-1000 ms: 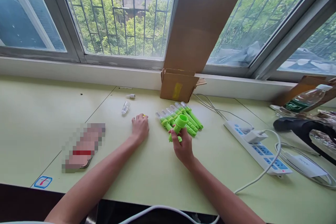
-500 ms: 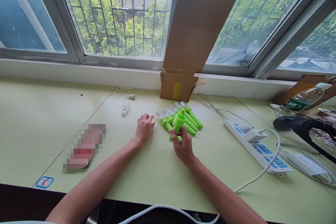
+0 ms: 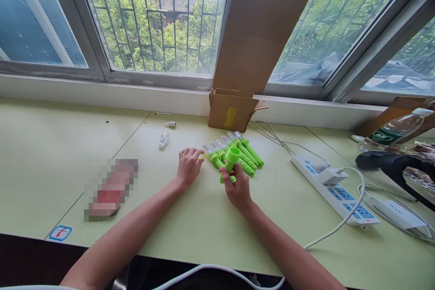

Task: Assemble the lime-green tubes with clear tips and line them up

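My right hand [image 3: 237, 186] is closed round a bright green plastic tube [image 3: 231, 162] whose round open mouth tilts up toward me. Just behind it a row of several like green tubes with clear caps [image 3: 243, 148] lies on the pale green table [image 3: 204, 217]. My left hand [image 3: 188, 166] rests on the table left of the row, fingers curled, pinching a small yellow ring [image 3: 201, 157] at its fingertips.
A small clear vial [image 3: 163, 138] and a white cap [image 3: 170, 123] lie farther left. An open cardboard box [image 3: 232, 109] stands at the window sill. A white power strip [image 3: 335, 189] with cables, a water bottle [image 3: 396, 129] and a black object [image 3: 390, 163] are on the right.
My left hand slid right across the table toward the green tubes, carrying the small yellow ring. The right hand with its tube barely moved.
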A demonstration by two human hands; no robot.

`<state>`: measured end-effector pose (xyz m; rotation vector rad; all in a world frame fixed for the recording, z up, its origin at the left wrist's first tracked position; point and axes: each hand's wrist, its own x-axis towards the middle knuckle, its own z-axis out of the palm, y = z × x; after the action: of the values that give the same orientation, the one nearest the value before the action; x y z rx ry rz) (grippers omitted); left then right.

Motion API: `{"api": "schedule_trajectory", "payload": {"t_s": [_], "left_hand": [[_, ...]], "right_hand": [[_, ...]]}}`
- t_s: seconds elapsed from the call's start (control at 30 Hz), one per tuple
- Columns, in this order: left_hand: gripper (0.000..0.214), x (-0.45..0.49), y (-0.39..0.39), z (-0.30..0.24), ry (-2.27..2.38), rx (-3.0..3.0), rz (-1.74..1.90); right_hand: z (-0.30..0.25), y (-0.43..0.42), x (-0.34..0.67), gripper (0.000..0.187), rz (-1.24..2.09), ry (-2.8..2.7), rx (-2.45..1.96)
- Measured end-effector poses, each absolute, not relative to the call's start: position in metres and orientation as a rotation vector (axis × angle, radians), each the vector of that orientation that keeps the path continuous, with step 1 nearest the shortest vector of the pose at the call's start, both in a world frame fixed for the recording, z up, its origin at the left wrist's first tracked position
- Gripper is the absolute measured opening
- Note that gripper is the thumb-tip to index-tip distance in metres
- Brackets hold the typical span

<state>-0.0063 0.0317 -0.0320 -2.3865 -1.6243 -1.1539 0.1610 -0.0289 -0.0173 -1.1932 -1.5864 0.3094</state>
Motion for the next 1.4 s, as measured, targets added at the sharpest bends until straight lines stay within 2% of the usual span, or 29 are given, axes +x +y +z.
{"api": "schedule_trajectory", "payload": {"t_s": [0.33, 0.53, 0.77, 1.13, 1.4], "left_hand": [[0.035, -0.0048, 0.0309, -0.0319, -1.571, -2.395, -1.199], [0.023, -0.0038, 0.0307, -0.0315, -1.565, -2.43, -1.209], [0.029, -0.0015, 0.0286, -0.03, -1.549, -2.456, -1.22], [0.027, -0.0016, 0.03, -0.0315, -1.541, -2.474, -1.261], [0.01, -0.0021, 0.0322, -0.0345, -1.53, -2.478, -1.26]], "right_hand": [[-0.0191, -0.0278, 0.1613, 0.016, 0.301, -1.588, -1.207], [-0.019, -0.0279, 0.1613, 0.015, 0.3, -1.593, -1.209], [-0.0189, -0.028, 0.1607, 0.016, 0.334, -1.584, -1.216], [-0.0187, -0.0285, 0.1607, 0.016, 0.337, -1.592, -1.219], [-0.0196, -0.0288, 0.1609, 0.016, 0.325, -1.593, -1.226]]}}
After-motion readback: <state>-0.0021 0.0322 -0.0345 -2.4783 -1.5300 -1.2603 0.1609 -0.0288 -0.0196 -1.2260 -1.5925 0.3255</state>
